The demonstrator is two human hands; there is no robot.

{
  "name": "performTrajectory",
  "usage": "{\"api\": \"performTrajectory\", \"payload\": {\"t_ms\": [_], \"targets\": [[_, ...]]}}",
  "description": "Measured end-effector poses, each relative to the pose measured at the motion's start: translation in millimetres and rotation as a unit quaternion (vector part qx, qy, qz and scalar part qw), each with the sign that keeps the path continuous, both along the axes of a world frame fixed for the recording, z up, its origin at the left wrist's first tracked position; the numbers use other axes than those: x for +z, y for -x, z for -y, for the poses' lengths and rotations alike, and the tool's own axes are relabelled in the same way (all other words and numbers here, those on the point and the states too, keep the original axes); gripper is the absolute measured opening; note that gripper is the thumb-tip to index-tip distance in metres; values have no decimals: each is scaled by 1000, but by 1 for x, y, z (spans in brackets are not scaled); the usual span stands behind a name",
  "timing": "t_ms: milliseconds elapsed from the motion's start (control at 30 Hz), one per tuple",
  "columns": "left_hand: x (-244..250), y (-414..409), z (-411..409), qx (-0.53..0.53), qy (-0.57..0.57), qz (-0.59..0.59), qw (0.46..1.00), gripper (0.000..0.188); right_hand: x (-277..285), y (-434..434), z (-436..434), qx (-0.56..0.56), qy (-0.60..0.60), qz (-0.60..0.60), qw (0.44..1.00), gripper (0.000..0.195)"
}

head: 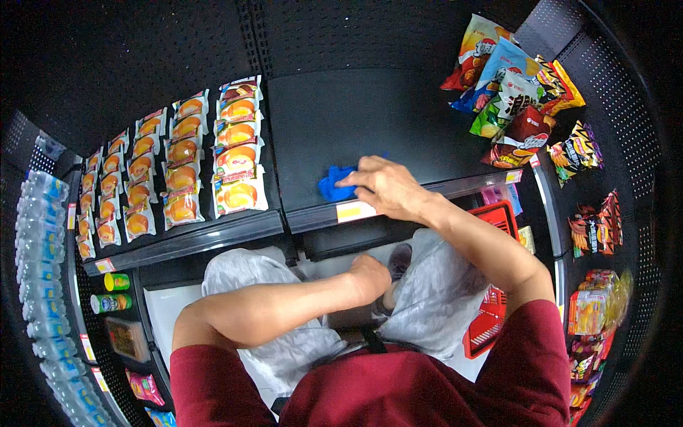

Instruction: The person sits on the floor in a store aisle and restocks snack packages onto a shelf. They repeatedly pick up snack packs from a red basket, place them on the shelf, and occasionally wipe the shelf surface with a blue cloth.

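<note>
My right hand (385, 188) grips a crumpled blue cloth (336, 184) near the front edge of a black shelf (331, 128). The cloth lies against the shelf surface, just behind the price-label strip (355, 212). My left hand (370, 277) hangs lower, between my knees and in front of the shelf. It looks curled, and its fingers are hidden from above. Left of the cloth, rows of packaged round cakes (240, 155) stand on the neighbouring shelf section. Several snack bags (512, 96) lean together at the right of the wiped-at section.
A red plastic basket (488, 320) stands on the floor by my right leg. Shrink-wrapped water bottles (45, 256) line the far left. More snack bags (597, 227) fill the right side shelf. Canisters (111, 302) sit on a lower left shelf. Perforated black panels rise behind.
</note>
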State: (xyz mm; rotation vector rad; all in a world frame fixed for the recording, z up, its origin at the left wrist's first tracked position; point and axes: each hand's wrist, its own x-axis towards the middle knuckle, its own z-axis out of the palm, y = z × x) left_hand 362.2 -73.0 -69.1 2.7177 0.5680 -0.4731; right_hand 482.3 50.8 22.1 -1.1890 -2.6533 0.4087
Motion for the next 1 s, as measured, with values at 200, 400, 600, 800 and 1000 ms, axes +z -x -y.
{"api": "performTrajectory", "payload": {"t_ms": [200, 400, 600, 800, 1000], "targets": [[3, 1, 2, 6, 37, -31, 999, 19, 23, -6, 21, -186, -58, -97, 976, 24], [-42, 5, 26, 217, 181, 122, 952, 40, -34, 90, 63, -120, -39, -109, 986, 34], [10, 23, 8, 140, 429, 84, 889, 48, -49, 119, 63, -72, -61, -117, 989, 44], [-14, 5, 12, 182, 239, 92, 949, 46, -33, 73, 61, -111, -1, -74, 991, 33], [22, -6, 6, -38, 90, -102, 990, 24, -21, 4, 57, -176, -20, -41, 983, 24]]}}
